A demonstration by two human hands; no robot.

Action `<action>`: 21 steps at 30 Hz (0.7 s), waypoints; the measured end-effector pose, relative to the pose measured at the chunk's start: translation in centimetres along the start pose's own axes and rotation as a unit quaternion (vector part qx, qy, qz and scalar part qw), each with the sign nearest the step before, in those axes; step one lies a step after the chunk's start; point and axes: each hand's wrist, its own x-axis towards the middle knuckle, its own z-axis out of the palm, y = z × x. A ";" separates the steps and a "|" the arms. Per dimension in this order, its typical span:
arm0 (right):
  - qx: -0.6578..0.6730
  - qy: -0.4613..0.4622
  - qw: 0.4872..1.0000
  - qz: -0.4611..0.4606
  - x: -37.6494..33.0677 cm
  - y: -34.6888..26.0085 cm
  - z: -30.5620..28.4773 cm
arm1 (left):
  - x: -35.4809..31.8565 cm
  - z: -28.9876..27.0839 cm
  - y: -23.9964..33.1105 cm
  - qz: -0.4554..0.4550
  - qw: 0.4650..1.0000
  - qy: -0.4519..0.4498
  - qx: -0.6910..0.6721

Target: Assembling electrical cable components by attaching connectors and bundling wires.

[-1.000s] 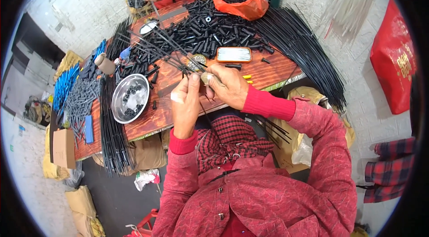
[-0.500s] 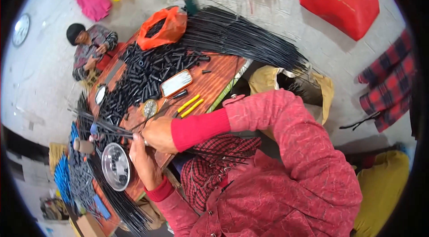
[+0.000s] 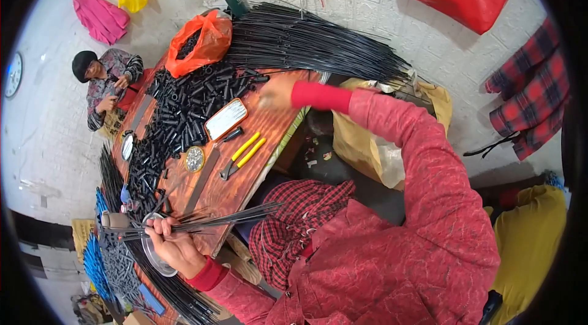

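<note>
The left hand (image 3: 173, 244) is closed in a fist around a bundle of thin black rods (image 3: 202, 222), stiff and wire-like, which fan out past both sides of the grip above the near left corner of the wooden table (image 3: 229, 190). Below the hand sits a round shiny metal bowl (image 3: 152, 256), partly hidden by it. The right hand (image 3: 277, 93) reaches out to the far right edge of the table, blurred, so how far it is open cannot be told; it lies just beside a big sheaf of long black rods (image 3: 318, 43) that spills off the table's far corner.

The tabletop is reddish-brown plank, worn and matte. A heap of short black tubes (image 3: 184, 110) covers its far half. Near the middle lie a flat oblong metal tin (image 3: 226, 119), a pair of pliers with yellow handles (image 3: 244, 156), a long flat metal strip (image 3: 202, 181) and a small round glinting disc (image 3: 195, 159). An orange plastic bag (image 3: 199, 43), crinkled and holding more black pieces, stands at the far corner. Another person (image 3: 104, 83) in a patterned jacket sits at the far left end.
</note>
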 end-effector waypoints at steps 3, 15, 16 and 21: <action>-0.176 0.198 0.949 0.170 -0.4 7.6 -2.8 | -0.1 0.7 0.1 -0.015 0.999 -0.034 -0.019; -0.161 0.146 0.923 0.317 1.2 12.3 -7.1 | -1.6 5.2 -0.6 -0.052 0.997 -0.021 0.047; -0.117 0.169 0.923 0.326 1.1 12.3 -7.8 | -1.9 5.8 -0.8 -0.039 0.996 -0.013 0.075; 0.039 0.356 0.894 0.268 0.6 14.1 -9.1 | -2.6 7.0 -1.6 -0.032 0.990 -0.040 0.131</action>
